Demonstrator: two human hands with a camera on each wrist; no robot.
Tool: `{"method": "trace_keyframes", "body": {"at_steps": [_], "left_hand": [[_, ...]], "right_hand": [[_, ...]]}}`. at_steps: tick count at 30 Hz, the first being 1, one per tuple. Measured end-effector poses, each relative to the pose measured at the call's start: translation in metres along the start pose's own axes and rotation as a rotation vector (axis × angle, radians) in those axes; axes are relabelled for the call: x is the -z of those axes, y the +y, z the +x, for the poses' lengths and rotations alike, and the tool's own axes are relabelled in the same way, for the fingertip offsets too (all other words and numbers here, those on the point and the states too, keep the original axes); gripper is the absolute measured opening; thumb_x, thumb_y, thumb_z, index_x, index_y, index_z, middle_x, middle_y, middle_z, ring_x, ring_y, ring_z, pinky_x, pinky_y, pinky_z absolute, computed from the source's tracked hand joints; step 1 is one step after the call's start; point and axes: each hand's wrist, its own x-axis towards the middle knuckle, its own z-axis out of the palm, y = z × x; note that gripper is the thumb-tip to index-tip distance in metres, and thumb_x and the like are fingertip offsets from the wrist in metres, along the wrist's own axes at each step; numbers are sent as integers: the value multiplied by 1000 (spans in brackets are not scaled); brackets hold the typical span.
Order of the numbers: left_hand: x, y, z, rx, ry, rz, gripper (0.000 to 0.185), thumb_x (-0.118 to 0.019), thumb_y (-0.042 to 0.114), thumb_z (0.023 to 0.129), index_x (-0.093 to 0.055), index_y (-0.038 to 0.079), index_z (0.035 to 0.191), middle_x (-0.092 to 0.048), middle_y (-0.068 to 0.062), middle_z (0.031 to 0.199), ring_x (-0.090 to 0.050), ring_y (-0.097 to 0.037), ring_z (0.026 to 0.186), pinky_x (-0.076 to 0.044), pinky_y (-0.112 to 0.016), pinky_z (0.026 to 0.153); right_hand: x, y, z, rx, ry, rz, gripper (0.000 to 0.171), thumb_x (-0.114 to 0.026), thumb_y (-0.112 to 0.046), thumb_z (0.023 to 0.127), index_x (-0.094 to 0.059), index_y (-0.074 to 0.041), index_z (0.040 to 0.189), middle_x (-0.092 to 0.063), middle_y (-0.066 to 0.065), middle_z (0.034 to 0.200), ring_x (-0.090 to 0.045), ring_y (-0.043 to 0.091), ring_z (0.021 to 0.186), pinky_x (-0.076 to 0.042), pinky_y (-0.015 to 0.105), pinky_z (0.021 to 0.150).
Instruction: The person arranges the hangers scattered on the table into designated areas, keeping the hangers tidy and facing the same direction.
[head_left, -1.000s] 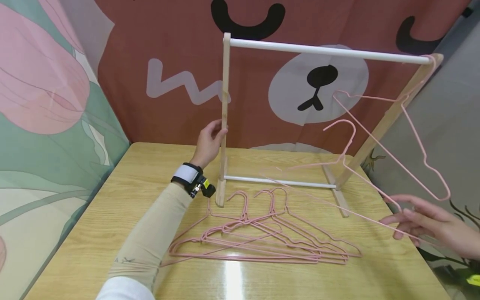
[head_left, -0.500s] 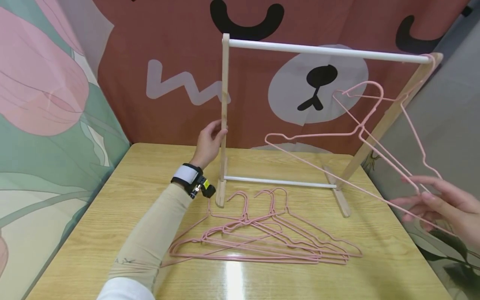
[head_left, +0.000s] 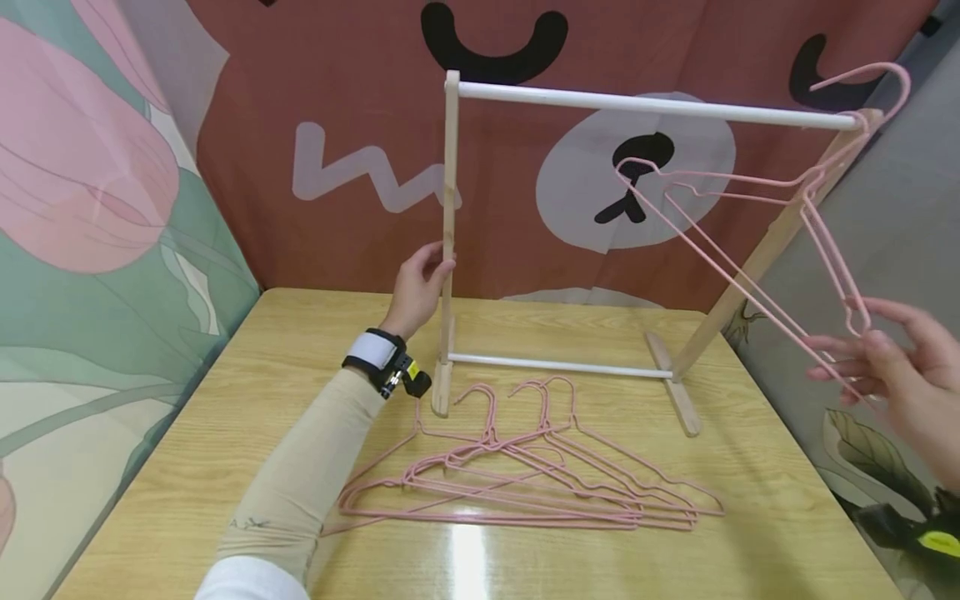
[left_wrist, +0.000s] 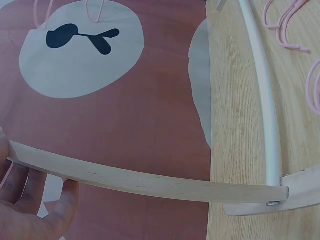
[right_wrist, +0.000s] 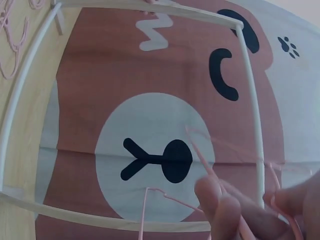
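Pinching a thin pink wire hanger point(head_left: 731, 177) by one end in the right grip point(head_left: 911, 367), hook point(head_left: 907, 87) above the right end of the white-barred wooden rack point(head_left: 637, 103). Left grip point(head_left: 417, 287) around the rack's left post point(head_left: 450, 167): brace firmly, avoid snagging the second pink hanger point(head_left: 742, 197).

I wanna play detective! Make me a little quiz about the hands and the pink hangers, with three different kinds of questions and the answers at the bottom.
1. Pick one. What does the left hand grip?
A) the lower white bar
B) the wooden post
C) the top white bar

2. True or false? The hanger pile lies on the table.

3. Fill in the blank. The right hand holds a hanger whose colour is ____.

Key:
1. B
2. True
3. pink
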Motion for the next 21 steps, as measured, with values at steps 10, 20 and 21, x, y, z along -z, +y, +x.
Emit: {"method": "trace_keyframes", "body": {"at_steps": [10,20,21], "left_hand": [[0,-2,-2,-4,1,-5,34,-58,14,104,-60,-1,135,-65,-20,122,-61,-29,110,-53,-44,96],[-1,-2,-1,-10,-4,-5,35,-58,12,104,-59,-3,135,-65,-21,123,-62,-30,111,-53,-43,96],[-1,-2,-1,-9,-5,-5,35,-58,13,104,-59,-3,136,-65,-21,123,-62,-30,111,-53,-43,96]], "right_hand": [[-7,-6,15,-169,132,-453,35,-38,-11,110,-46,-23,142,-70,-28,101,-70,-4,71,-51,15,54],[-6,3,16,-254,144,-523,33,-37,-16,111,-45,-30,140,-66,-35,97,-68,-7,71,-51,15,54],[-6,3,17,-271,143,-531,35,-36,-16,111,-44,-29,142,-65,-36,96,-68,-7,70,-51,16,54]]}}
